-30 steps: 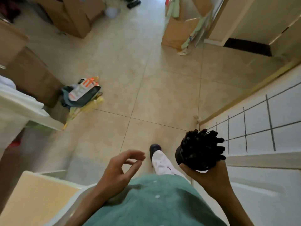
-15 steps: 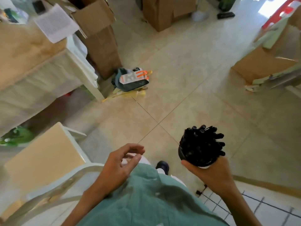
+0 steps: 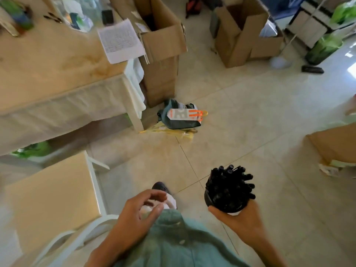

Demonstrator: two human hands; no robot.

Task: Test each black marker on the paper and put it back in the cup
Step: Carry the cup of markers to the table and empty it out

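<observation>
My right hand [image 3: 240,222] grips a dark cup [image 3: 210,200] from below, low and right of centre. The cup is packed with several black markers [image 3: 230,186] whose caps fan outward. My left hand [image 3: 134,214] hangs in front of my body at the lower middle, fingers loosely curled, holding nothing. A printed sheet of paper [image 3: 120,40] lies on the corner of the beige table [image 3: 57,74] at the upper left, far from both hands.
A white chair with a beige seat [image 3: 52,197] stands at my lower left. Open cardboard boxes [image 3: 163,51] stand beside the table and farther back [image 3: 244,33]. A bag with orange straps [image 3: 181,117] lies on the tiled floor. Another box [image 3: 335,145] is at the right edge.
The view has swung left, bringing the table, paper and boxes into sight. Both hands keep their places in front of my body; the cup stays in my right hand.
</observation>
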